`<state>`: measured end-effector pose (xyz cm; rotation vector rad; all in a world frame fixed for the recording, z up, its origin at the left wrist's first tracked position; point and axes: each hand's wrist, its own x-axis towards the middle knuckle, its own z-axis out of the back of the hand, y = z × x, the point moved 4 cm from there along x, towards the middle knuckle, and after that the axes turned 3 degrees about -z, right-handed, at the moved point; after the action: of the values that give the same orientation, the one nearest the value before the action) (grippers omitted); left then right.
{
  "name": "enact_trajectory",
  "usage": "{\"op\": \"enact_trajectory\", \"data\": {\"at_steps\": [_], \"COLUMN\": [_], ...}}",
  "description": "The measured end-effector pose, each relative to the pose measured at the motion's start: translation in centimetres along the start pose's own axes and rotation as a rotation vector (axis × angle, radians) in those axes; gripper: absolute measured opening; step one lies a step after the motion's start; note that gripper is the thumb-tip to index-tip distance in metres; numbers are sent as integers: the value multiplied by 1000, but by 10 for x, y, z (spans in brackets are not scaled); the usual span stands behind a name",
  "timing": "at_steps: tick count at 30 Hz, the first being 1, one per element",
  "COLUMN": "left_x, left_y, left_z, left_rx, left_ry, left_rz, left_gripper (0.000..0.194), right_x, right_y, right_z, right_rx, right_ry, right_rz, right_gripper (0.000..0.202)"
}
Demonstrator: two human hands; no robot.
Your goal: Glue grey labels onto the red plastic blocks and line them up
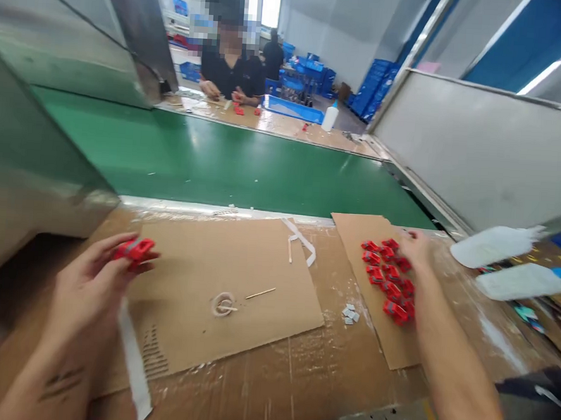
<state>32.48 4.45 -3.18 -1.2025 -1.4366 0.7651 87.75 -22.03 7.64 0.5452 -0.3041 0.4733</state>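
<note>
My left hand (98, 272) holds a red plastic part (135, 250) over the left edge of a large cardboard sheet (239, 264). On a smaller cardboard piece (355, 240) to the right lie several red parts (390, 280) in a cluster. My right hand (415, 248) is at the top right of that cluster, its fingers bent and low; what they hold, if anything, is hidden. A small round dish (222, 304) with a stick across it and a thin stick (260, 293) rest on the large sheet.
Small grey squares (350, 314) lie between the cardboards. White strips (133, 359) are on the left sheet. Two white bottles (494, 245) lie at the right. Beyond the table runs a green conveyor belt (245, 163), with a person (232, 74) working across it.
</note>
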Motion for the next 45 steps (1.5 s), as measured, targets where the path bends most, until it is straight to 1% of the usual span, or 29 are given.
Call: {"op": "enact_trajectory", "data": {"at_steps": [1,2,3,4,5,6,7,8,9,10,11,13,15,17,19,22,25,26,29,31,34,38,39,41,43,45], "left_x": [-2,-4,-6,-8,-11,-14,-17,-20,-22,-24,-24,-25,-25,-26,-28,-29,-30,-30,-31,-31,-30,-30,-31,-33,-38,-46], "left_y": [4,7,8,9,11,11,12,12,12,13,13,16,20,24,25,20,15,14,15,18,17,9,6,3,0,-3], "left_z": [-6,-14,-20,-24,-29,-32,-34,-36,-37,-38,-39,-39,-39,-39,-41,-44,-43,-43,-41,-39,-39,-40,-41,-42,-46,-52], "left_rx": [-170,-294,-313,-319,-320,-326,-344,-362,-376,-385,-389,-404,-435,-467,-511,-563,-525,-506,-455,-411,-337,-192,-139,-38,25,79], "left_ry": [-9,22,33,34,33,22,7,-4,-9,-4,8,36,46,43,48,54,49,48,45,48,76,136,140,151,200,282], "left_rz": [148,254,294,320,343,364,385,402,414,420,420,417,426,454,489,495,474,475,484,463,348,123,68,-43,-151,-243], "left_gripper": [15,14,17,23,31,35,38,38,36,35,34,34,37,40,41,33,28,30,45,47,43,36,35,33,33,36], "right_x": [-10,-23,-42,-66,-97,-133,-170,-202,-228,-249,-262,-274,-276,-276,-277,-285,-295,-297,-300,-300,-296,-287,-284,-274,-265,-261], "right_y": [10,24,41,63,91,121,147,168,186,200,210,220,221,220,220,224,226,226,226,226,227,223,221,214,206,201], "right_z": [4,5,6,5,1,-3,-8,-13,-19,-28,-37,-54,-65,-71,-74,-75,-79,-81,-85,-86,-85,-81,-80,-76,-71,-65], "right_rx": [34,76,122,189,298,377,429,460,454,424,395,336,315,335,404,552,670,694,726,747,796,821,829,901,1058,1240], "right_ry": [-28,-30,-13,31,163,323,485,583,644,695,718,740,752,764,731,634,598,603,633,647,660,667,665,644,597,558], "right_rz": [12,44,97,199,445,714,938,1074,1156,1200,1210,1199,1185,1180,1175,1183,1173,1154,1094,1072,1013,922,876,727,563,445], "right_gripper": [34,38,38,34,28,26,26,26,26,26,25,18,8,13,17,17,20,19,17,17,18,17,16,14,15,17]}}
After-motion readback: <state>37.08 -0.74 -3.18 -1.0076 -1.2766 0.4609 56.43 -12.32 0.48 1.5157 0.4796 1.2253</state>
